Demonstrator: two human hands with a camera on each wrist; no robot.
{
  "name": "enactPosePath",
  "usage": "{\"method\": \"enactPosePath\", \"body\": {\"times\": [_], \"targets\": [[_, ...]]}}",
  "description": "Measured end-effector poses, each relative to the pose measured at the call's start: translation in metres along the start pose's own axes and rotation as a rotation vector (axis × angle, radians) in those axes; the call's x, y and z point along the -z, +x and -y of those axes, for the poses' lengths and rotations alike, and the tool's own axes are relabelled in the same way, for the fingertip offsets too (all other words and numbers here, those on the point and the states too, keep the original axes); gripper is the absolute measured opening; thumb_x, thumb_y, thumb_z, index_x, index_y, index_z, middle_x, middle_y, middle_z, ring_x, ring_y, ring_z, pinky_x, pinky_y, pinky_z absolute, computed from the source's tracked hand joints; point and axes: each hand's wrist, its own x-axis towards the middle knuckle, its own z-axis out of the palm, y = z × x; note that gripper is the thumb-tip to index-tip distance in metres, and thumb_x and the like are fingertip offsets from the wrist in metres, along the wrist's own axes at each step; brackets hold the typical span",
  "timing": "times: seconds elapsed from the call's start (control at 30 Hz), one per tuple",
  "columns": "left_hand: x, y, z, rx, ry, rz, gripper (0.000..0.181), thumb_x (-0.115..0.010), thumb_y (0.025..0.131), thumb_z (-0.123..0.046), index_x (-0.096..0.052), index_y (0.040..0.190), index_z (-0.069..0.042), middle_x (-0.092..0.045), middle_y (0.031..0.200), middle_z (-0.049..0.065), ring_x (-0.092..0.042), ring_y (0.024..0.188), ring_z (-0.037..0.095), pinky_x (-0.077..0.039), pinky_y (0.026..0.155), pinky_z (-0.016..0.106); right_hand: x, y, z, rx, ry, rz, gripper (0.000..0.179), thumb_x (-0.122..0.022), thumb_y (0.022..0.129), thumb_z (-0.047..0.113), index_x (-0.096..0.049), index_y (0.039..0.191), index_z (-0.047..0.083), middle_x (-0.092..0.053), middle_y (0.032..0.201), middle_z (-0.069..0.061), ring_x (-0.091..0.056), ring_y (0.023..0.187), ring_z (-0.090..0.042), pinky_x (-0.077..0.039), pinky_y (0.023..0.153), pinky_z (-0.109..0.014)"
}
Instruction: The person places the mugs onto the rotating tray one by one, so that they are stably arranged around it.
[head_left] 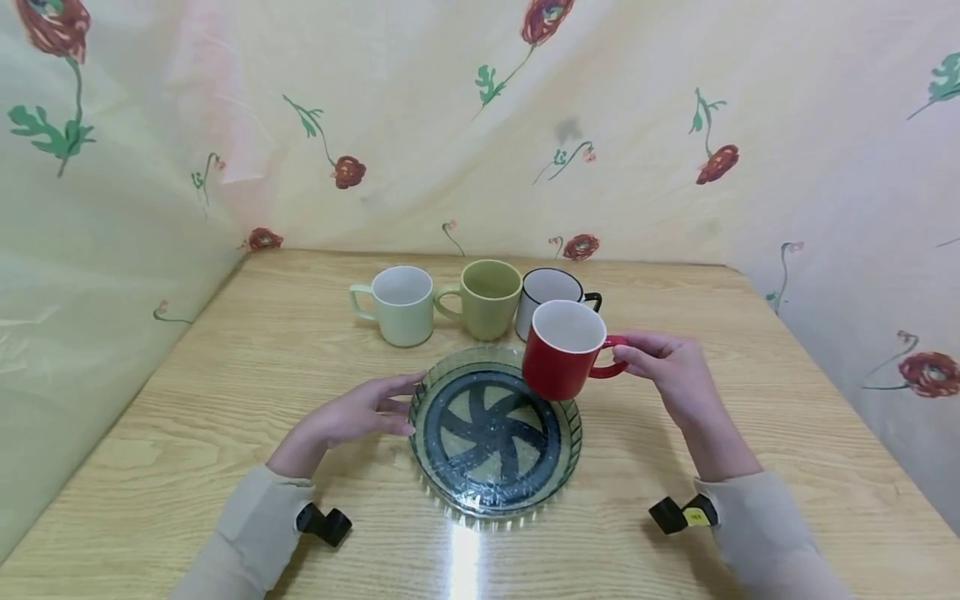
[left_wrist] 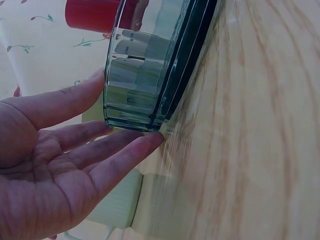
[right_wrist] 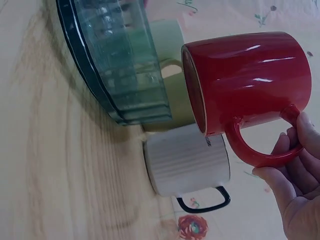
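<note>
My right hand [head_left: 671, 371] holds a red mug [head_left: 558, 358] by its handle, pinched between thumb and fingers. The mug, white inside, hangs upright above the right back part of a round glass dish [head_left: 495, 429]; the right wrist view shows its base lifted off everything. At the dish's left side is my left hand [head_left: 371, 408], its fingers extended. The left wrist view has the fingertips [left_wrist: 152, 139] touching the outer glass wall and the thumb near the rim. Nothing stands in the dish, which has a dark swirl pattern on its bottom.
Behind the dish stand a pale green mug [head_left: 403, 308], an olive green mug [head_left: 490, 302] and a white mug [head_left: 543, 292] with black rim and handle, partly hidden by the red one. The wooden table [head_left: 187, 400] meets a flowered cloth [head_left: 420, 125] at the back and sides.
</note>
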Motion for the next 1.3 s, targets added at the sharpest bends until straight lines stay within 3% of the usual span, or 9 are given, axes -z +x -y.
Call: {"method": "enactPosePath", "body": {"times": [0.27,0.63,0.93,1.2,1.3], "targets": [[-0.001,0.000,0.001,-0.006,-0.017,0.012,0.075,-0.064,0.091,-0.008,-0.020,0.150,0.007,-0.030,0.150,0.034,-0.044,0.130,0.051,-0.044,0.107,0.053,-0.012,0.004,0.002,-0.029,-0.030,0.022,0.028,-0.069,0.090,0.022,-0.072,0.113,0.007,-0.071,0.086,0.023,-0.065,0.085,0.002,-0.056,0.078,-0.013],[-0.001,-0.003,-0.001,0.011,-0.005,0.003,0.074,-0.063,0.091,-0.008,-0.021,0.151,0.005,-0.029,0.151,0.032,-0.043,0.131,0.050,-0.042,0.109,0.055,-0.030,0.010,-0.001,-0.022,-0.004,0.080,0.029,-0.069,0.091,0.022,-0.071,0.113,0.003,-0.072,0.089,0.020,-0.065,0.087,-0.001,-0.056,0.080,-0.015],[-0.001,-0.007,0.001,0.001,0.002,0.000,0.074,-0.063,0.091,-0.008,-0.020,0.151,0.005,-0.029,0.151,0.033,-0.041,0.132,0.051,-0.042,0.108,0.055,-0.043,0.016,-0.012,-0.054,-0.014,0.079,0.043,-0.071,0.089,0.023,-0.064,0.119,-0.007,-0.072,0.088,0.019,-0.063,0.088,-0.002,-0.056,0.080,-0.015],[-0.001,-0.003,0.000,-0.022,0.008,0.014,0.073,-0.062,0.092,-0.008,-0.020,0.151,0.006,-0.030,0.151,0.033,-0.043,0.131,0.051,-0.042,0.108,0.055,-0.048,0.021,-0.019,-0.060,-0.063,0.107,0.043,-0.070,0.089,0.028,-0.066,0.119,-0.003,-0.073,0.092,0.017,-0.063,0.092,-0.002,-0.055,0.083,-0.018],[0.000,-0.001,-0.001,-0.020,0.005,0.018,0.073,-0.062,0.092,-0.007,-0.020,0.151,0.006,-0.029,0.151,0.033,-0.042,0.132,0.052,-0.042,0.108,0.055,-0.050,0.023,-0.019,-0.063,-0.084,0.107,0.041,-0.070,0.090,0.028,-0.067,0.118,-0.002,-0.074,0.098,0.009,-0.063,0.092,-0.003,-0.055,0.083,-0.019]]}}
